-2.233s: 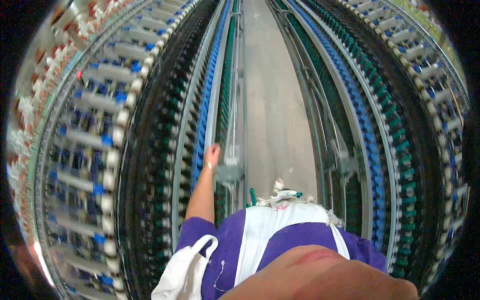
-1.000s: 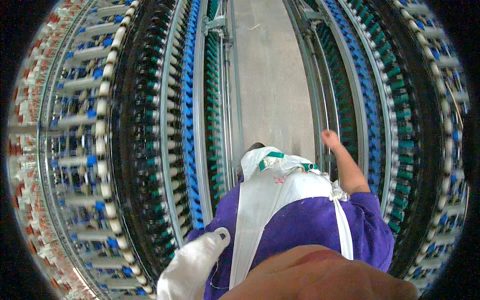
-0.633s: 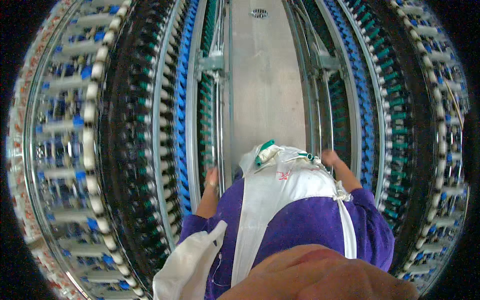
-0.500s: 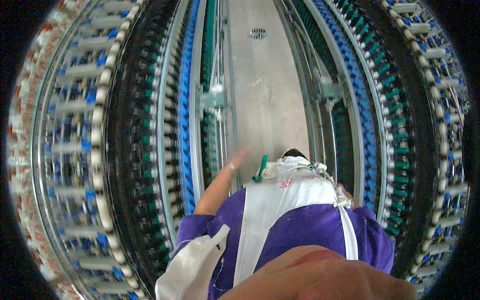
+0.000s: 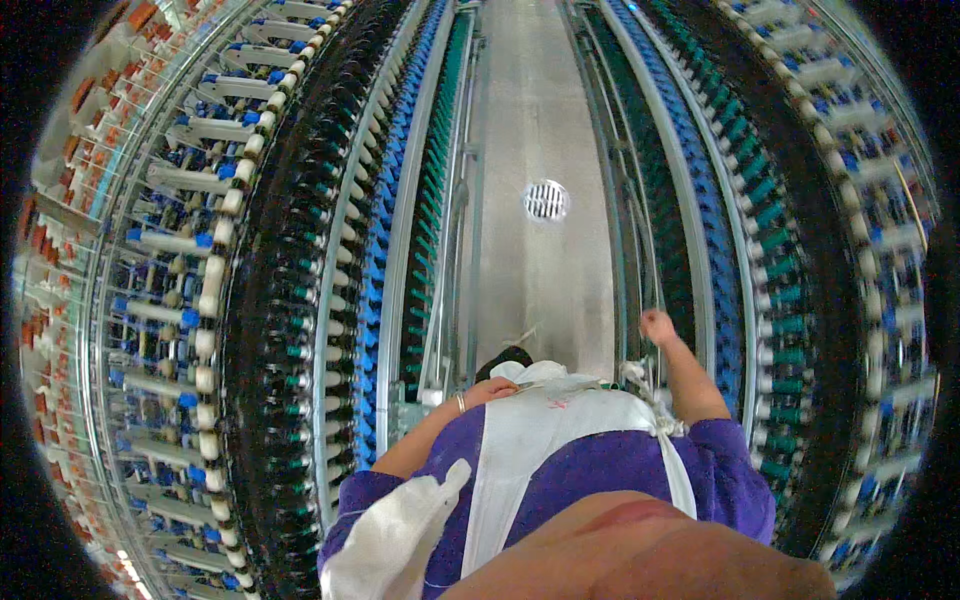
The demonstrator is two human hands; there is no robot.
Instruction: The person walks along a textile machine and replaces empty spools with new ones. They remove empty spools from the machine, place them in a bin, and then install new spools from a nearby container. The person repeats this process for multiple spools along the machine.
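Note:
My left hand point(image 5: 492, 389) is at the upper left edge of the white apron point(image 5: 590, 410) at my waist, with a bracelet on its wrist. Its fingers are too small and partly covered to show if they pinch the cloth. Off to the right, my right hand point(image 5: 657, 326) swings out beside the right-hand machine, its fingers curled in and nothing visible in them. A white cloth point(image 5: 395, 525) hangs at my left shoulder over the purple sleeve.
Long spinning machines flank a narrow grey aisle floor point(image 5: 540, 120) with a round drain grate point(image 5: 545, 200). Green spindles point(image 5: 780, 270), blue strips point(image 5: 375, 310) and white rollers point(image 5: 212, 285) line both sides. Metal rails point(image 5: 460, 200) run close along the aisle.
The drain grate is nearer as I move forward along the aisle. My left hand has come back to the apron; my right hand has swung forward. The green piece at the apron is out of sight.

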